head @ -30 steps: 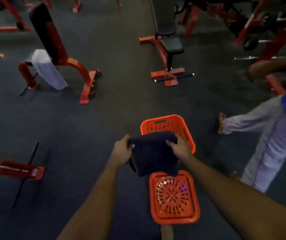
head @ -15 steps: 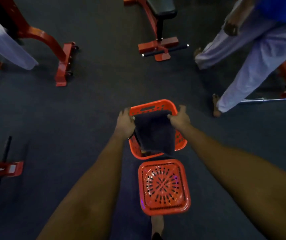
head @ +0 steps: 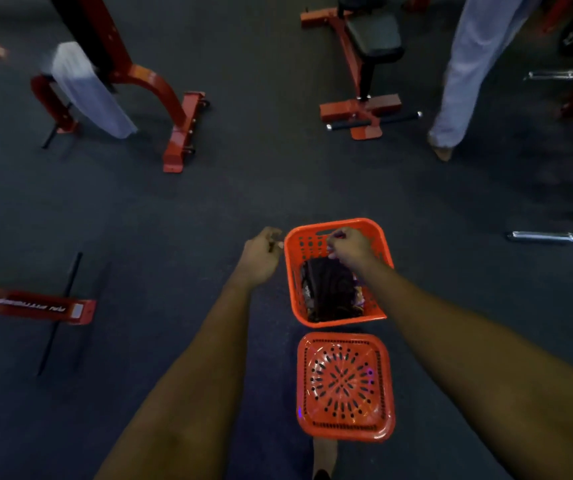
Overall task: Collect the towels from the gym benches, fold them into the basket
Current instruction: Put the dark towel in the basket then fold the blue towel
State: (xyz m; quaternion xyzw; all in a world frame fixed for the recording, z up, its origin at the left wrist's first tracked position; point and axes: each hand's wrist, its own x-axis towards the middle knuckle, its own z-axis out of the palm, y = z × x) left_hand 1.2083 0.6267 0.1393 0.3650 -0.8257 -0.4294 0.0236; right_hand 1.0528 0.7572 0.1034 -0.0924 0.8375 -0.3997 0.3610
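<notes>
Both hands are hanging over the floor with nothing in them: the left hand (head: pixel 260 252) is loosely curled just outside the left rim of the square orange perforated plastic basket (head: pixel 292 282), and the right hand (head: pixel 350 245), fingers half bent, is hovering above its open top.

A folded dark towel (head: pixel 330 292) is lying inside that basket, on other cloth too dim to tell apart, so one towel appears dealt with. At least one is left: a long pale towel (head: pixel 89 90) is draping off the red steel-framed gym bench with black padding (head: pixel 129 64) at the upper left, well apart from the basket.

A second red bench with a black seat pad (head: pixel 371 39) is standing at the upper middle, seemingly bare. A person in pale trousers (head: pixel 465 67) is standing beside it, off the direct line to the pale towel. A second orange plastic basket, upturned (head: pixel 345 386), is sitting just beside the first, nearer the feet. A chrome bar (head: pixel 555 237) is lying at the right, and a thin black rod (head: pixel 60 313) at the left may be a trip risk.
</notes>
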